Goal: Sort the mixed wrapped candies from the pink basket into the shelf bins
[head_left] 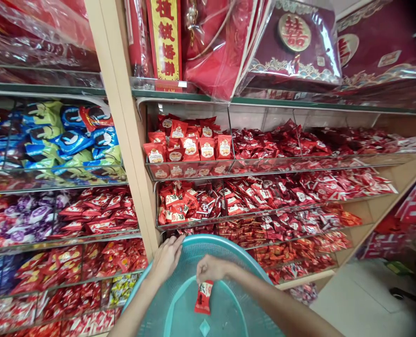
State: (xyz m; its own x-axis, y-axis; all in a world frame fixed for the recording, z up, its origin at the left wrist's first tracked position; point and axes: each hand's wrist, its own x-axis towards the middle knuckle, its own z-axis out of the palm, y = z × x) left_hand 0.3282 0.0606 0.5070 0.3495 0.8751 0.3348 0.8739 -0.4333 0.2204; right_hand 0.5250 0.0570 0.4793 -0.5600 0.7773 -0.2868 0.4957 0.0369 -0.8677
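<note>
A large teal plastic basket (225, 245) with mesh sides stands tilted toward me in front of the shelves. My left hand (167, 257) is closed over its upper left rim. Inside the basket's opening, my right hand (208, 269) pinches a small red candy packet (203, 302) by its top end. The packet hangs down, showing a pale patch with dark lettering. Similar red and white packets (176, 203) fill the shelf compartment just above the basket. Apart from the held packet, only the basket's bottom shows behind my right hand.
Glass-fronted shelves hold red snack packets (190, 145), blue and green packets (70, 133) and purple-wrapped sweets (35, 215). A wooden upright (123, 121) divides the shelving. Purple boxes (292, 47) in clear plastic stand on the top shelf. Tiled floor (362, 292) shows at the lower right.
</note>
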